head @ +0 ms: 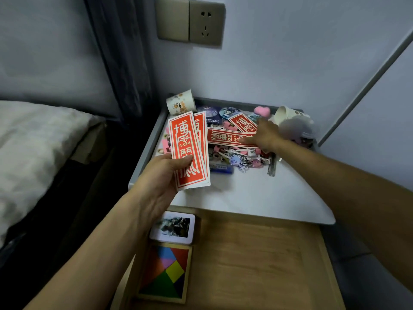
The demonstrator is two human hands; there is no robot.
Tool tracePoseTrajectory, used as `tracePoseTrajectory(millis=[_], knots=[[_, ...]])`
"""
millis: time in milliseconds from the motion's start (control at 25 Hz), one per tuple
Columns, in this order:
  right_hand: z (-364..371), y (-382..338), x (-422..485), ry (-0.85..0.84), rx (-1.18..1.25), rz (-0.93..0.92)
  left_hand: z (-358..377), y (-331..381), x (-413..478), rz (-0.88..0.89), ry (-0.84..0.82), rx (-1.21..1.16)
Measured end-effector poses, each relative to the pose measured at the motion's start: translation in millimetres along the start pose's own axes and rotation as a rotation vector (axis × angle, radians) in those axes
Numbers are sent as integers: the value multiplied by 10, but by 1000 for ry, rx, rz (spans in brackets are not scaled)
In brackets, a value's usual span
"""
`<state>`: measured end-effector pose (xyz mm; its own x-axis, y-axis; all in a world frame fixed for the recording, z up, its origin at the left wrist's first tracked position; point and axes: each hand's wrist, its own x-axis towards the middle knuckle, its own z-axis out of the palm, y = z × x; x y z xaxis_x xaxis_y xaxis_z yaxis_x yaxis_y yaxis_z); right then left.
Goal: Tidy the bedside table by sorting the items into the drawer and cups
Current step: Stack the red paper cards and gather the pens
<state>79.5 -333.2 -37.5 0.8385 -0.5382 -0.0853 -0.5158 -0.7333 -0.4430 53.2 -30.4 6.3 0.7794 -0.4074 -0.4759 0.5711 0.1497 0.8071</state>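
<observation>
At the bottom of the frame your open drawer (pixel 257 253) holds a tangram puzzle (pixel 166 272) and a photo card (pixel 173 227). At centre your left hand (pixel 161 175) pinches two red cards (pixel 188 151). Farther up, your right hand (pixel 266 134) presses flat fingers on another red card (pixel 225 137) amid the tabletop clutter; two paper cups (pixel 181 102) lie tipped at the back.

Bedside table (pixel 245 198) fills centre frame, clutter heaped along its back half. One cup (pixel 181 102) lies tipped at the back-left corner, another cup (pixel 288 115) at back right. Below it, the open drawer (pixel 257 265) holds a tangram puzzle (pixel 166 272) lower left, a small box (pixel 173 227) just above.
</observation>
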Motion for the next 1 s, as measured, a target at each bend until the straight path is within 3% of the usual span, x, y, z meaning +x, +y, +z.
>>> tracePoseTrajectory(millis=[200,360,440,560,640,800,1000], knots=[[-27,-56,9,223,5,-37,-35,46,-11,25,19,-5],[-383,-245,-416,217,236,-105,-42,36,-62,150,17,228],[-601,-338,-758,155,296,-155,-12,63,-100,273,34,395],[-787,-364,-1326,-142,293,-161,12,122,-182,453,-66,543],[-780,-312,-1626,-282,343,-142,10,116,-220,427,-186,679],[-592,-167,-1794,-329,438,-110,50,-21,-239,309,-340,1021],[-574,-8,-1759,-349,609,-70,48,-46,-164,216,-361,955]])
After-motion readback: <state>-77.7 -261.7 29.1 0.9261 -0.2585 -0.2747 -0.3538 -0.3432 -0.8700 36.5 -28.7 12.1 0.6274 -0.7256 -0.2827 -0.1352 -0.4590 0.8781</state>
